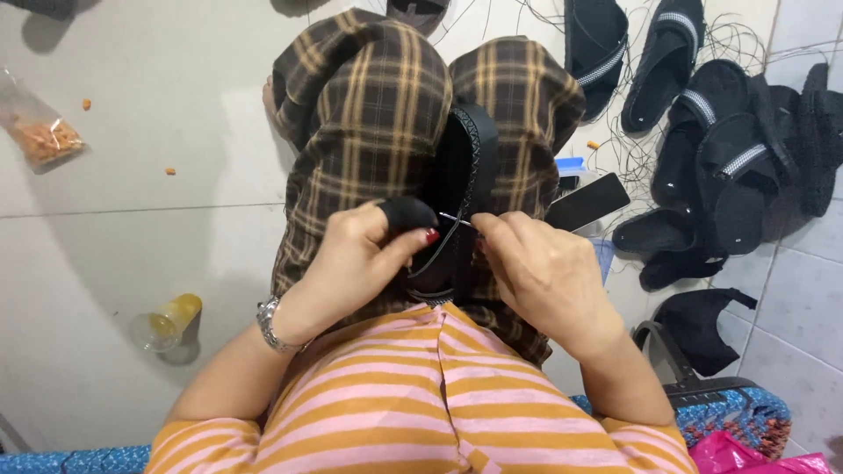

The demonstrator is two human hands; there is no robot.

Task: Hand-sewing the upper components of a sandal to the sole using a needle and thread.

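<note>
A black sandal (pixel 465 167) stands on edge between my knees, its sole rim stitched. My left hand (pixel 360 254) grips the sandal's near end; a black cap covers one fingertip and the thumb nail is red. My right hand (pixel 536 259) pinches a thin metal needle (pixel 455 218) at the sandal's edge, with dark thread running down from it. A silver watch (pixel 270 325) sits on my left wrist. My legs are in brown plaid trousers (pixel 369 123).
Several black sandals (pixel 720 140) with striped straps lie on the tiled floor at the right, amid loose black thread. A black flat sole piece (pixel 588 202) lies by my right knee. A plastic cup (pixel 167 320) and a snack bag (pixel 39 132) sit at the left.
</note>
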